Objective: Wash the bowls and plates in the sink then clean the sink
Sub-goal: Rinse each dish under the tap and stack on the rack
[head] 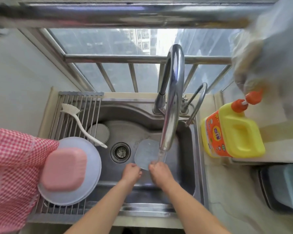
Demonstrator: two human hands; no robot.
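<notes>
holding a pale blue cleaning cloth (146, 153) under the faucet (172, 98), both of the person's hands reach into the stainless sink (184, 174). left hand (131, 173): fingers curled, at the cloth's near left edge; whether it actually pinches the cloth cannot be told. right hand (159, 174): fingers curled onto the cloth's near right corner, gripping it. water runs from the faucet spout onto the cloth just above the right hand.

sink contents: round drain strainer (120, 152) left of the cloth, and a round metal lid or plate (100, 132) lying flat at the back left of the basin; which it is cannot be told.

roll-up drying rack (71, 105), laid over the sink's left side, carries: stacked pale lavender plates (91, 166) at the near end; a pink rectangular bowl (64, 169), upside down on top of the plates; a white dish brush (78, 119), bristles on the rack at the far end, handle running down toward the basin and ending just beside the plates' rim.

left foreground: red and white checked cloth (10, 166), blurred, overlapping the plates' left edge.

right counter: yellow detergent bottle (233, 135) with orange label and orange cap, just beside the sink rim. a second, thinner tap (196, 102) stands between the faucet and the bottle. teal bins (284, 188) sit at the lower right.

behind the sink: window with metal bars (134, 76).
</notes>
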